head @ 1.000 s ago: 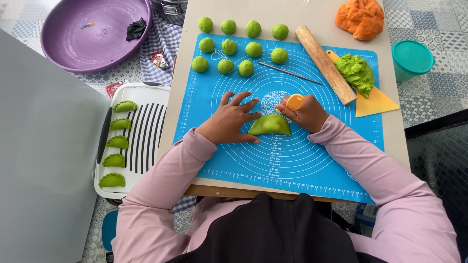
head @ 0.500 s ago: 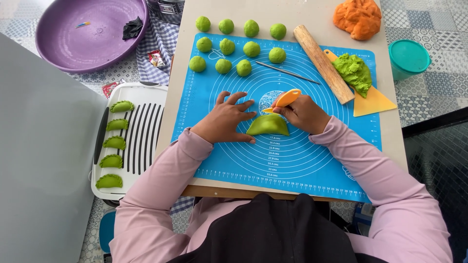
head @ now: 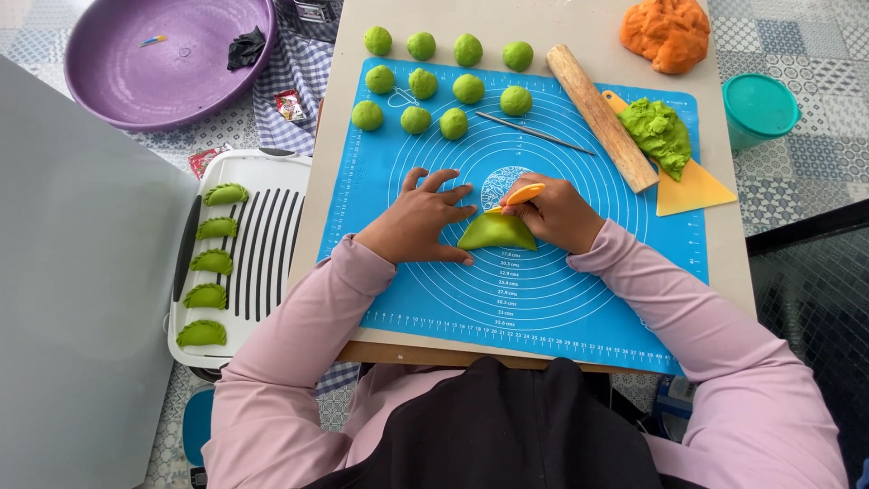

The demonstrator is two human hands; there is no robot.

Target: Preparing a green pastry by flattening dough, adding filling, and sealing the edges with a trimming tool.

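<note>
Where the near edge of the table [head: 724,272] meets the person's lap, a blue silicone mat [head: 561,299] covers most of the surface, its near half bare. At the mat's centre lies a green folded dough piece [head: 496,234]. The left hand [head: 421,222] rests flat, fingers spread, touching the piece's left edge. The right hand [head: 557,213] is closed around a small orange tool [head: 518,195], whose tip meets the piece's top edge.

Beyond the hands, a thin metal stick [head: 534,132] lies on the mat, and a wooden rolling pin [head: 602,118] runs diagonally toward the right edge. Beside it, a lump of green dough [head: 659,134] sits on a yellow scraper [head: 692,190]. Eleven green dough balls [head: 468,89] stand in rows at the mat's far left corner. Orange dough [head: 668,32] occupies the table's far right corner.

Off the table's left edge, a white slotted tray [head: 272,244] holds five finished green dumplings [head: 210,263]. Farther left, a purple basin [head: 163,63] stands on the tiled floor. Off the right edge stands a teal lidded container [head: 759,107].
</note>
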